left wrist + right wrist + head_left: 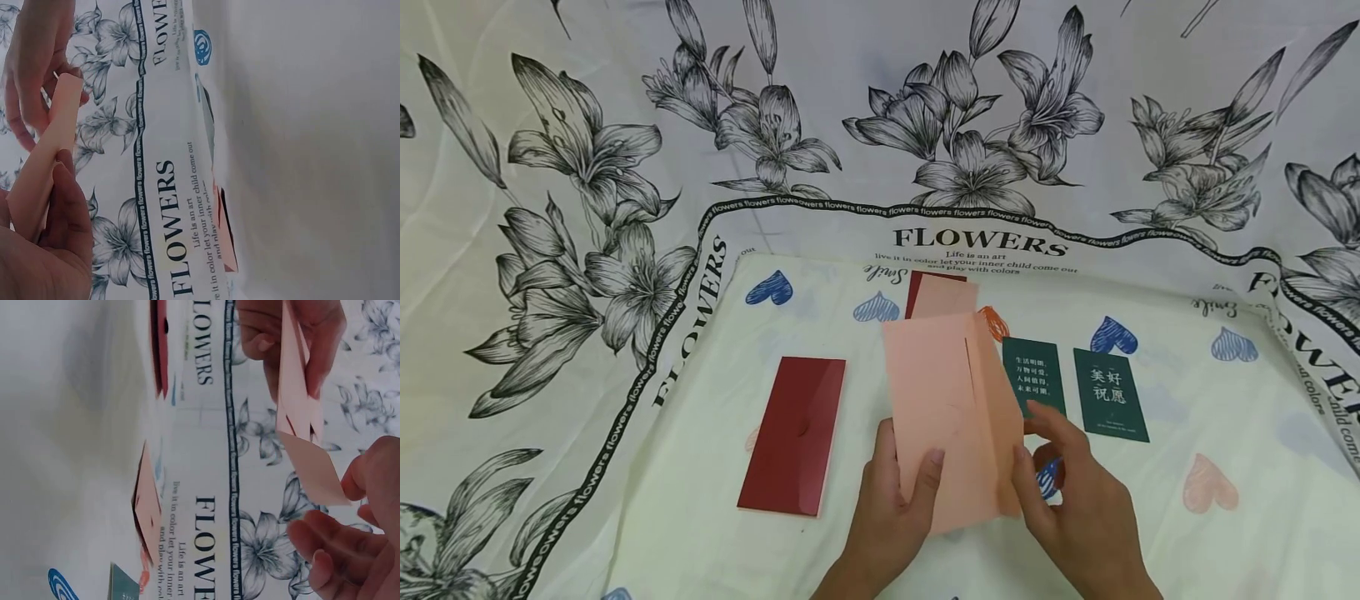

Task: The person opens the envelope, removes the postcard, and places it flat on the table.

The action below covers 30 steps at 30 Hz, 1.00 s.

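My left hand [895, 508] holds a pale pink paper envelope [936, 417] upright over the cloth, thumb on its near face and fingers behind. Along the envelope's right side the long flap [992, 417] is unfolded, with a dark slit showing beside it. The right hand [1078, 492] is at that flap; its thumb touches the flap's outer edge in the right wrist view, while the loosely bent fingers [331, 540] stay apart from the paper. Behind the envelope lies a green card [1033, 371] with white characters, partly covered by it.
Left of the hands lies a dark red envelope [793, 433]. Farther back, another pink paper piece [943, 296] overlaps a dark red one [916, 292]. A second green card [1110, 396] lies to the right. Everything rests on a pale heart-patterned cloth [670, 467] with a flower-printed border.
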Motion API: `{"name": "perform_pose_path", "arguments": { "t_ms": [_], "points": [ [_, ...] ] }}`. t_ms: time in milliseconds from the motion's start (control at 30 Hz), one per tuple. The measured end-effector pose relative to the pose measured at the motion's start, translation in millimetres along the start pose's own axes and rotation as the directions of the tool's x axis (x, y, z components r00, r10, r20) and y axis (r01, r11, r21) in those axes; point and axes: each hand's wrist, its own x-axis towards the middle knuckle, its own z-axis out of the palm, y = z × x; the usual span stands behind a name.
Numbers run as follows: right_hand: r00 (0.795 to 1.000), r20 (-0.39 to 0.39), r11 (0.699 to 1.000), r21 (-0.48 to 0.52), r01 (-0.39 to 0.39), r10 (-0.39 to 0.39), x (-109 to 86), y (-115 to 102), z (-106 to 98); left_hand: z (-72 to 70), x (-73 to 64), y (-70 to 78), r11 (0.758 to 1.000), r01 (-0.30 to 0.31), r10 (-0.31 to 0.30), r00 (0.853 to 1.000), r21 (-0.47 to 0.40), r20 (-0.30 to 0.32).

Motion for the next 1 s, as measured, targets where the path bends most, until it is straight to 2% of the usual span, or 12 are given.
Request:
{"name": "perform_pose_path", "arguments": {
  "t_ms": [133, 333, 467, 600, 700, 833, 933, 1000],
  "points": [
    [0.999, -0.022, 0.997, -0.07, 0.03, -0.032, 2.7, 5.8, -2.6, -0.4, -0.3, 0.7, 0.999, -0.01, 0.011, 1.0, -0.041, 0.014],
    [0.995, -0.062, 0.99, -0.118, 0.072, -0.08, 6.7, 11.1, -0.8, -0.4, -0.6, 1.2, 0.998, -0.049, 0.05, 0.998, -0.044, 0.036],
    [0.997, -0.07, 0.996, -0.078, 0.039, -0.044, 8.8, 8.2, 0.2, -0.4, -1.1, 0.6, 0.994, -0.104, 0.105, 0.993, -0.029, 0.051],
    [0.999, -0.027, 1.0, 0.023, -0.017, 0.018, 12.6, 1.8, 1.1, 0.5, -3.3, 0.5, 0.989, -0.145, 0.144, 0.987, 0.007, 0.07],
    [0.998, 0.017, 0.992, 0.102, -0.068, 0.067, 15.6, -3.5, 2.2, 1.5, -4.1, -0.8, 0.973, -0.213, 0.206, 0.975, 0.09, 0.086],
    [0.987, 0.086, 0.977, 0.154, -0.146, 0.134, 18.0, -9.8, 3.1, 2.3, -3.6, -2.9, 0.922, -0.323, 0.307, 0.946, 0.214, 0.104],
    [0.979, 0.131, 0.967, 0.181, -0.18, 0.158, 18.4, -12.4, 3.1, 2.0, -3.5, -3.2, 0.902, -0.346, 0.325, 0.938, 0.257, 0.121],
    [0.978, 0.146, 0.964, 0.198, -0.179, 0.152, 18.5, -12.4, 2.7, 1.5, -4.0, -3.3, 0.903, -0.336, 0.313, 0.941, 0.269, 0.127]
  ]
}}
